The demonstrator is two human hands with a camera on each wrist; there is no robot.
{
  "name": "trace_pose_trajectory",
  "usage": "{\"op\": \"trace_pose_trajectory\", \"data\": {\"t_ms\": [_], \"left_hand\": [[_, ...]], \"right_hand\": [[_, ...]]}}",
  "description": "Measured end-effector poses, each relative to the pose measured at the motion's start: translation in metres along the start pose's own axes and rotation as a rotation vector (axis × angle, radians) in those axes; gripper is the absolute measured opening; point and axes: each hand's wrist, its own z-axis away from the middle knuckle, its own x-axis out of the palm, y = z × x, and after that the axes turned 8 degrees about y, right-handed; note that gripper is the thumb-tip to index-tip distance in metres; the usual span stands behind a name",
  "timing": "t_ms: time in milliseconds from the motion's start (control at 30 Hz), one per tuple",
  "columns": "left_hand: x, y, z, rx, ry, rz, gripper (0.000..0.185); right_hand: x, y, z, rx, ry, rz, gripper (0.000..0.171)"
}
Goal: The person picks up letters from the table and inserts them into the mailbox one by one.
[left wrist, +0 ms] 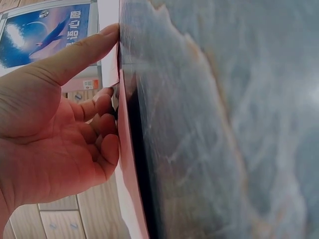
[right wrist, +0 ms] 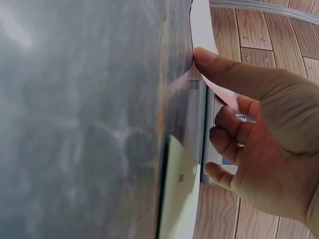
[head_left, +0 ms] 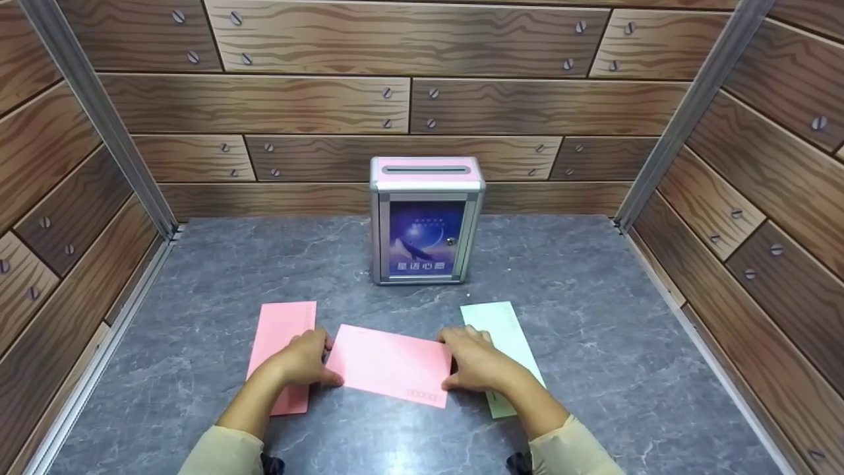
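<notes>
Pink envelope (head_left: pixel 390 364), both hands (head_left: pixel 304 359) pinching its short edges, open tabletop (head_left: pixel 593 297) around

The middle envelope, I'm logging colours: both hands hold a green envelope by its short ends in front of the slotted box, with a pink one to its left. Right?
Not quite. The envelope held by the left hand and right hand is pink, as the head view shows. The green envelope lies under the right hand. The box and pink envelope on the left are as stated.

The box (head_left: pixel 426 221) poster bears Chinese characters, too small to read.
</notes>
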Motion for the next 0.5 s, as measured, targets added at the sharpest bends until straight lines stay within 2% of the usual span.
{"op": "trace_pose_trajectory", "data": {"t_ms": [100,267,500], "left_hand": [[-0.0005,0.001,0.0014,0.007,0.013,0.002,0.061],[0.0015,0.004,0.0045,0.026,0.049,0.023,0.065],[0.0022,0.0053,0.0044,0.084,0.019,0.085,0.061]], "right_hand": [[0.0006,0.0018,0.0012,-0.006,0.004,-0.021,0.067],[0.0007,0.0037,0.0035,0.014,-0.037,-0.084,0.071],[-0.0028,0.0066,0.0069,0.042,-0.058,-0.145,0.06]]}}
